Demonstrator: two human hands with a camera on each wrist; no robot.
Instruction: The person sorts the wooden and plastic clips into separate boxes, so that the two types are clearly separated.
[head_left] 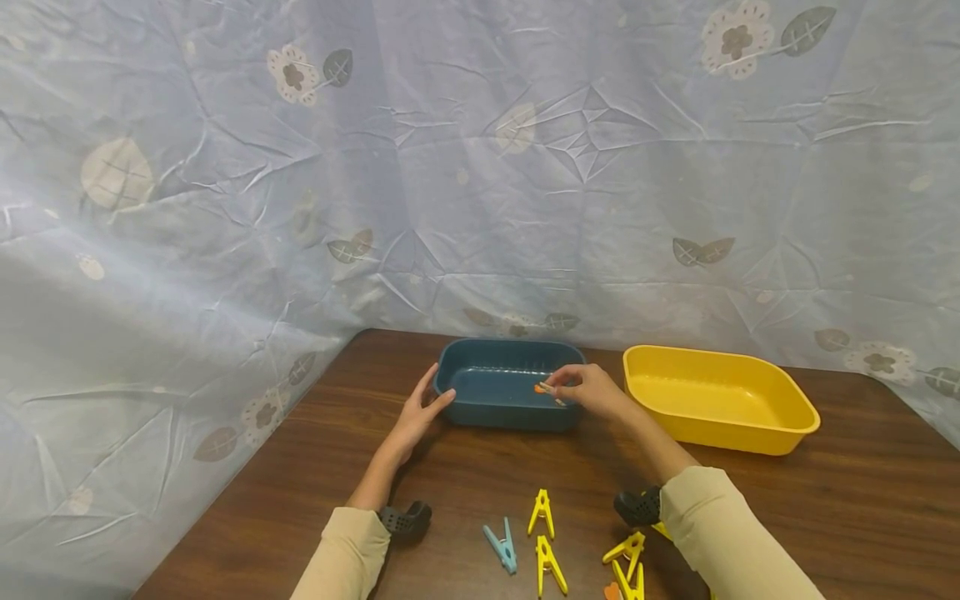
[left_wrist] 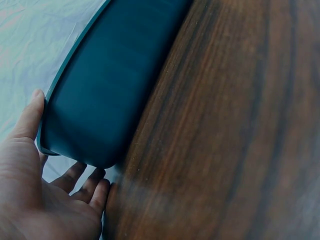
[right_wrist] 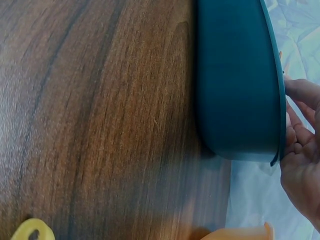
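Observation:
A dark blue plastic basin (head_left: 510,417) stands toward the back of the table. My left hand (head_left: 417,419) holds its left end, thumb at the rim and the other fingers along the end wall, as the left wrist view (left_wrist: 52,187) also shows. Above the basin's front right part, my right hand (head_left: 588,390) pinches a small orange piece (head_left: 539,388). Most of that piece is hidden by the fingers, so its kind cannot be told. In the right wrist view the right hand (right_wrist: 302,145) is partly cut off behind the basin's rim (right_wrist: 274,50).
A yellow basin (head_left: 720,425) stands right of the blue one. Nearer lie a light blue clothespin (head_left: 502,547), several yellow clothespins (head_left: 550,567) and an orange piece (head_left: 612,592) at the frame's edge. A patterned cloth (head_left: 480,208) hangs behind the brown table (head_left: 465,475).

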